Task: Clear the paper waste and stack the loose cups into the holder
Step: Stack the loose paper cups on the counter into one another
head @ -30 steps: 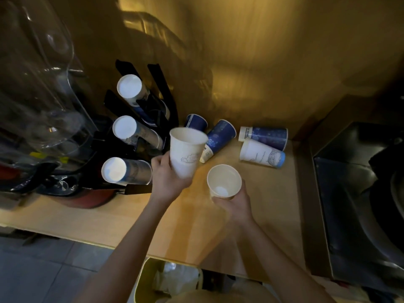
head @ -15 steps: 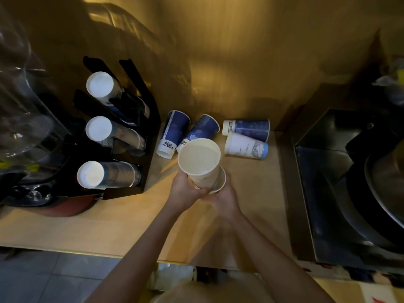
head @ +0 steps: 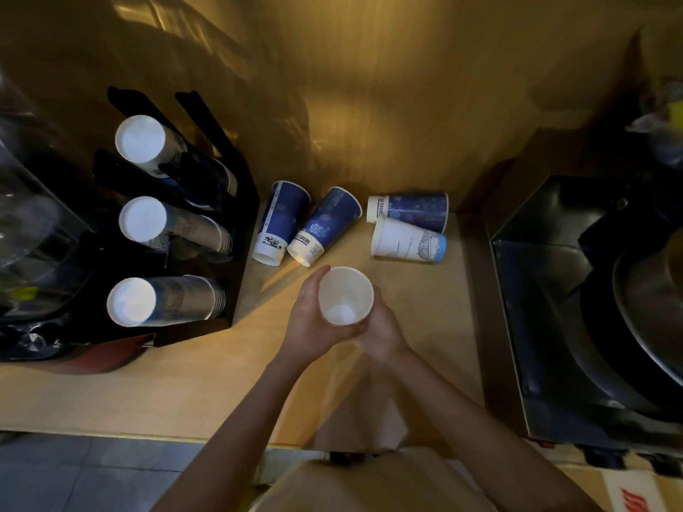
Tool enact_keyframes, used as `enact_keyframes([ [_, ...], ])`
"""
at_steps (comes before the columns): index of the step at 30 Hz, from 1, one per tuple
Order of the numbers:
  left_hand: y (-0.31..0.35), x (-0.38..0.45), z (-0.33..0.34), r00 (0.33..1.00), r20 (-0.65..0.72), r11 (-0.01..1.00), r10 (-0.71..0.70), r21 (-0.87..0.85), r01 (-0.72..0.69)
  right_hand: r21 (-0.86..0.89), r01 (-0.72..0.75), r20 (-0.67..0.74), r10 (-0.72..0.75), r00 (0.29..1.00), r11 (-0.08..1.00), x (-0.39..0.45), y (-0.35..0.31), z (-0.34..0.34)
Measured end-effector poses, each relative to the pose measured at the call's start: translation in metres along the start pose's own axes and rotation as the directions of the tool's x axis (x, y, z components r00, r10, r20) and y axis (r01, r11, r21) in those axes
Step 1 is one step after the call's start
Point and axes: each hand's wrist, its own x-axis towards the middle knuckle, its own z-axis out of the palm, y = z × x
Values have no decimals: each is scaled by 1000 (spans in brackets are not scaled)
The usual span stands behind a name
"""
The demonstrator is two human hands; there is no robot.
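Both hands hold white paper cups nested one inside the other, mouth up, above the wooden counter. My left hand wraps the left side and my right hand cups the right side and base. Four loose cups lie on their sides behind: two blue ones near the holder, a blue one and a white one to the right. The black cup holder at left has three slanted rows of stacked cups.
A clear plastic machine stands at far left beside the holder. A dark metal appliance fills the right side. A gold wall backs the counter. The counter's front edge runs near my body.
The cup in my left hand came down from beside the holder and slid into the cup in my right hand. Both hands now hold the nested pair.
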Motion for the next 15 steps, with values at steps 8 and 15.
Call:
enact_keyframes([
  [8,-4,4,-3,1000,6,1000,-12,12,12,-591,124,40,-124,991,797,73,-17,-68],
  [15,-7,6,-7,999,26,999,-41,-12,41,-719,58,-67,-152,986,693,122,15,-69],
])
